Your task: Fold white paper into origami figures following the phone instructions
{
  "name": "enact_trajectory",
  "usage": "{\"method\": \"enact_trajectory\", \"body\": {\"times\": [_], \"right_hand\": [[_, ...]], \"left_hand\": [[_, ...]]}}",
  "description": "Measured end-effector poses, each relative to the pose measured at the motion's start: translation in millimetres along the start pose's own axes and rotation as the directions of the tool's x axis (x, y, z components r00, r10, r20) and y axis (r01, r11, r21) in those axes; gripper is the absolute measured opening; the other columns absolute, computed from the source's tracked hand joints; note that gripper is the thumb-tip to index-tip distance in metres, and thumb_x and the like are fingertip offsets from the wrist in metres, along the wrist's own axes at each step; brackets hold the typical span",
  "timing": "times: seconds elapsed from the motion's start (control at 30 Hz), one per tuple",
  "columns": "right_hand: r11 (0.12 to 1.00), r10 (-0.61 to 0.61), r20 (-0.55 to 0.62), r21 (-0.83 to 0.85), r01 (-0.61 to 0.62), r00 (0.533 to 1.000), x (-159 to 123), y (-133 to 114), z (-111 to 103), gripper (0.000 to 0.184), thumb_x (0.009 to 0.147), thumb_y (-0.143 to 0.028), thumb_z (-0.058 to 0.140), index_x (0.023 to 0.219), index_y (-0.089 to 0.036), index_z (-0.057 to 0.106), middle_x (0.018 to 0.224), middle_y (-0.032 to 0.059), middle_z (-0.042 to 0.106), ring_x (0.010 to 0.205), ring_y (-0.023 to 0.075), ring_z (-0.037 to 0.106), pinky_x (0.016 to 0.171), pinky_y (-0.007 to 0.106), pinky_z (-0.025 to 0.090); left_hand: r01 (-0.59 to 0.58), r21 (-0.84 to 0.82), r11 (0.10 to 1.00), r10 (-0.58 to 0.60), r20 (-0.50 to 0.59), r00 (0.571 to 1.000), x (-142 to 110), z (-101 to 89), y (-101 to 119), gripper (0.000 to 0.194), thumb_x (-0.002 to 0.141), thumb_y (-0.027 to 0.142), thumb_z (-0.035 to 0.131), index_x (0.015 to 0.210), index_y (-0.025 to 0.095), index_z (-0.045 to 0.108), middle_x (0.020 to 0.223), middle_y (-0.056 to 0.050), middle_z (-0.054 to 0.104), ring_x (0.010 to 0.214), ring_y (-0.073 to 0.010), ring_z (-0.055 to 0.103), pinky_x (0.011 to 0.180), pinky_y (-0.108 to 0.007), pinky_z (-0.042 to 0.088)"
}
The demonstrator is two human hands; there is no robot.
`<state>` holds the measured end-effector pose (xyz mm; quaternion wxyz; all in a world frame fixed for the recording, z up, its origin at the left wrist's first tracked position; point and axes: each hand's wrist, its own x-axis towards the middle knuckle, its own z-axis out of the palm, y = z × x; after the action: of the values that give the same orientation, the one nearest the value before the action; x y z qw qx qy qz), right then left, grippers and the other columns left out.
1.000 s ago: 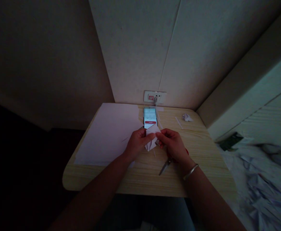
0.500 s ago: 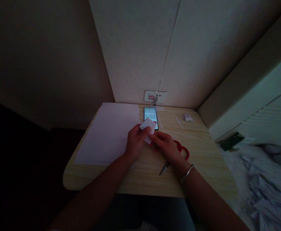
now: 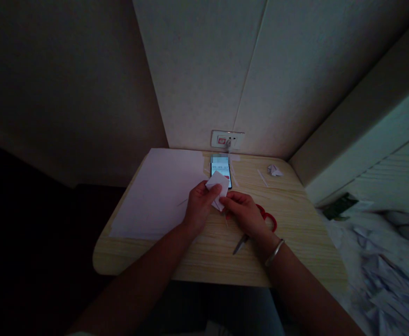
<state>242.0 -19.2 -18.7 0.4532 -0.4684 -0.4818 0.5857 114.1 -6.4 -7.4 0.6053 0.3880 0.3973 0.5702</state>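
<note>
A small folded piece of white paper (image 3: 218, 179) is held up over the middle of the table, in front of the phone. My left hand (image 3: 200, 205) grips its left side, thumb laid across the front face. At the lower right corner, my right hand (image 3: 243, 211) pinches the paper between thumb and fingers. Red-handled scissors (image 3: 271, 222) lie on the table under my right hand and wrist, blades pointing toward the near edge; their middle is hidden.
A phone (image 3: 226, 170) with a lit timer screen lies near the wall socket (image 3: 227, 139). White paper sheets (image 3: 158, 196) cover the table's left side. A crumpled paper piece (image 3: 274, 171) and a paper strip (image 3: 262, 178) lie at the back right. Several folded papers (image 3: 393, 284) are heaped beyond the table's right edge.
The whole view has shifted slightly. Both hands keep hold of the folded paper, with only slight movement of the fingers at its lower corner.
</note>
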Motion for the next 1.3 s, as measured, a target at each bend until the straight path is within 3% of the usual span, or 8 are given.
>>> {"method": "enact_trajectory", "body": {"times": [0.33,0.47,0.77,1.3], "right_hand": [[0.992,0.055,-0.014,0.116,-0.053,0.998,-0.1,-0.3,2.8,0.022,0.066,-0.040,0.072,0.068,-0.019,0.066,0.060,-0.0013,0.061,0.050,0.0098,0.051,0.044,0.020,0.042],[0.994,0.036,-0.032,0.107,-0.033,0.999,-1.1,0.0,1.8,0.021,0.067,-0.039,0.071,0.068,-0.019,0.066,0.062,-0.0014,0.061,0.052,0.0100,0.050,0.044,0.020,0.042],[0.995,0.024,-0.029,0.102,-0.021,0.999,-0.7,3.7,3.8,0.016,0.067,-0.034,0.071,0.067,-0.019,0.064,0.061,-0.0030,0.060,0.049,0.0084,0.048,0.045,0.020,0.043],[0.999,-0.003,-0.062,0.048,0.006,0.998,0.1,3.3,1.0,0.017,0.067,-0.034,0.069,0.076,-0.020,0.067,0.065,-0.0023,0.064,0.051,0.0095,0.052,0.047,0.020,0.043]], "left_hand": [[-0.016,0.046,0.999,0.016,0.010,1.000,1.2,-0.6,-0.5,0.026,0.068,0.036,0.070,0.077,0.014,0.060,0.064,0.003,0.061,0.053,-0.0083,0.050,0.051,-0.020,0.038],[0.004,0.056,0.998,-0.007,0.060,0.998,1.1,-1.9,-0.6,0.026,0.066,0.033,0.072,0.079,0.013,0.061,0.068,0.001,0.063,0.056,-0.0099,0.053,0.053,-0.021,0.041],[0.033,0.010,0.999,-0.033,-0.007,0.999,1.6,-0.6,-5.3,0.026,0.067,0.033,0.070,0.085,0.014,0.066,0.065,0.002,0.061,0.053,-0.0089,0.050,0.050,-0.021,0.038],[0.051,-0.057,0.997,-0.046,0.082,0.996,3.1,-2.4,-1.6,0.030,0.069,0.038,0.069,0.086,0.014,0.067,0.068,0.000,0.065,0.053,-0.0097,0.053,0.053,-0.023,0.041]]}}
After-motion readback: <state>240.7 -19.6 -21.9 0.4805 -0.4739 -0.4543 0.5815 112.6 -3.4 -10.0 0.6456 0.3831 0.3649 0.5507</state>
